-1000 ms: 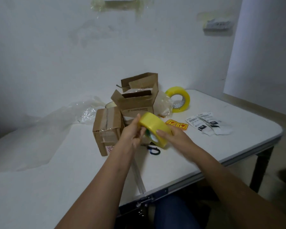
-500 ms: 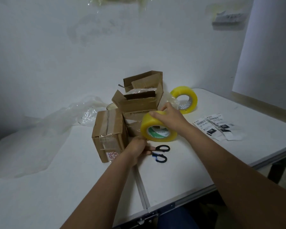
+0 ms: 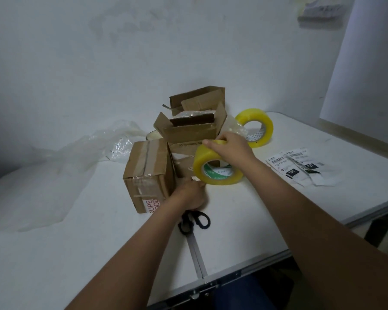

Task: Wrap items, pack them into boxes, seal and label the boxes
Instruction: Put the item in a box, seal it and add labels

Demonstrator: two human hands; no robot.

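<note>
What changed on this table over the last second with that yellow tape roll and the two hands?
The tape roll, held up in both hands a second ago, has come down near the tabletop; the right hand now grips it from above. The left hand let go and dropped to the scissors, pinching what looks like the tape's loose end. The taped box, open box, second roll and labels stayed put.

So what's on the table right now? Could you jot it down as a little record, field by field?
right hand: grips the top of a yellow roll of clear packing tape standing on edge
left hand: at the roll's lower edge; whether it pinches the tape end cannot be told
sealed box: taped brown cardboard box, left of the roll
open boxes: brown cardboard boxes with raised flaps, behind
scissors: black-handled scissors, near the left hand
spare roll: second yellow tape roll
labels: white printed shipping labels, right
</note>
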